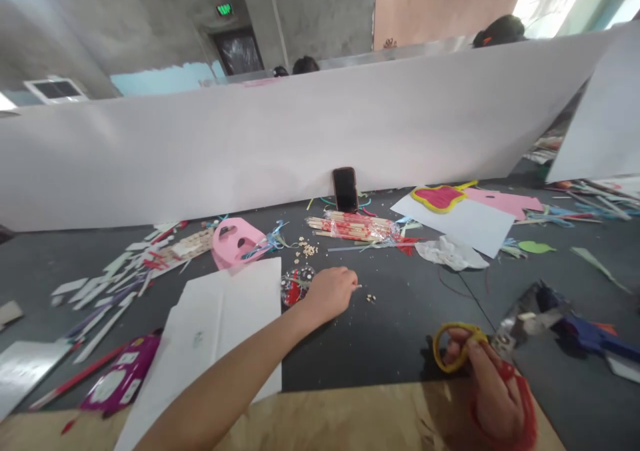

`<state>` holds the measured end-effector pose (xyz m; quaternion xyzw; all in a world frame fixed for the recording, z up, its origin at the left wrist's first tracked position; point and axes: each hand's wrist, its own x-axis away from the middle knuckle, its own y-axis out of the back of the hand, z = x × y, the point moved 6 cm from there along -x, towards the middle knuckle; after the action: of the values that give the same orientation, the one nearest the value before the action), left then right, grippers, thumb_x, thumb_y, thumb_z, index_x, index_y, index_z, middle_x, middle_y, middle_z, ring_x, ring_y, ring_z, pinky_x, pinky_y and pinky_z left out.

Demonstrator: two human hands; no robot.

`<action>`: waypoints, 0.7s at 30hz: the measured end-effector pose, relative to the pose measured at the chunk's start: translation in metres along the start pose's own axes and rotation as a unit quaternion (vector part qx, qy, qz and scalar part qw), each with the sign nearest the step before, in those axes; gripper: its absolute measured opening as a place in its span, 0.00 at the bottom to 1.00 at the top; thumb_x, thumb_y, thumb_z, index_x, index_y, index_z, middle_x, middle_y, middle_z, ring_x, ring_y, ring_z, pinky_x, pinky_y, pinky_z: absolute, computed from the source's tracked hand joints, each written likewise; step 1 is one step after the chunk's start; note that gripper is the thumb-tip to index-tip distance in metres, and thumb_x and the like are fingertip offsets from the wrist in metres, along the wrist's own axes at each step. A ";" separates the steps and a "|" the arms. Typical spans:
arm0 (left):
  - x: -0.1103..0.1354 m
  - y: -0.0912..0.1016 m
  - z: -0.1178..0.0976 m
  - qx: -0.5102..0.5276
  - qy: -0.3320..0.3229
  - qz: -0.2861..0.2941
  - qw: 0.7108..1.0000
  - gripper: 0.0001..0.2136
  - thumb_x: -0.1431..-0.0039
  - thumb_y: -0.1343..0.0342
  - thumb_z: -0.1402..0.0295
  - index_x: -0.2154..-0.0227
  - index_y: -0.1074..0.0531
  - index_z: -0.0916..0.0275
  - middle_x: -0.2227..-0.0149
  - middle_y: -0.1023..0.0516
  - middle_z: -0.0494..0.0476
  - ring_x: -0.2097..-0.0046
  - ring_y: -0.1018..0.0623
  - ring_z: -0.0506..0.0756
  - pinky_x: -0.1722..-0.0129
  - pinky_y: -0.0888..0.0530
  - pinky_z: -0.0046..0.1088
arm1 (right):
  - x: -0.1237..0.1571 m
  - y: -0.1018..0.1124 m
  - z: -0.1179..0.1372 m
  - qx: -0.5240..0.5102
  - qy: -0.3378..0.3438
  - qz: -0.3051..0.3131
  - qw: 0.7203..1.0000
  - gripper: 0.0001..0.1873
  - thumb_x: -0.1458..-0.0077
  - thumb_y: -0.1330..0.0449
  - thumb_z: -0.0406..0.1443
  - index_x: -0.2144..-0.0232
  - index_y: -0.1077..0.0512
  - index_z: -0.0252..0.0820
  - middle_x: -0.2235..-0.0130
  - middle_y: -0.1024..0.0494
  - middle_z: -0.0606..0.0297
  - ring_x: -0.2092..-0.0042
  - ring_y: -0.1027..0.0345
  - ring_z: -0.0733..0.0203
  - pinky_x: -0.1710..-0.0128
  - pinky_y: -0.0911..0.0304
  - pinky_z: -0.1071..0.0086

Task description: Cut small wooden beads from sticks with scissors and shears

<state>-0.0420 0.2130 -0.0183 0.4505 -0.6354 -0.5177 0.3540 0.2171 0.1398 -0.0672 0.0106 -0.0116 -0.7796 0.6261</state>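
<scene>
Pointing lengthwise away and rightward, scissors sit gripped in right hand; left hand pinches a sliver.

The left forearm, bare, slants in from the lower left, reaching forward across the body. Its hand is low, back upward, fingers curled and bunched toward the right. The right hand, lower and nearer, is bent in a grip, well apart from the left.
</scene>
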 end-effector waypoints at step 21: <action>0.054 -0.009 -0.009 -0.010 0.099 -0.114 0.988 0.08 0.38 0.49 0.67 0.62 0.25 0.58 0.57 0.21 0.56 0.53 0.27 0.58 0.51 0.33 0.35 | 0.028 -0.023 0.044 0.038 -0.026 0.168 0.985 0.25 0.57 0.39 0.58 0.85 0.30 0.44 0.78 0.29 0.63 0.73 0.36 0.58 0.73 0.37 0.69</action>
<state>-0.0503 0.1591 -0.0259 0.5655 -0.5361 -0.5140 0.3585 0.1872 0.1178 -0.0236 0.0118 -0.0587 -0.6620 0.7471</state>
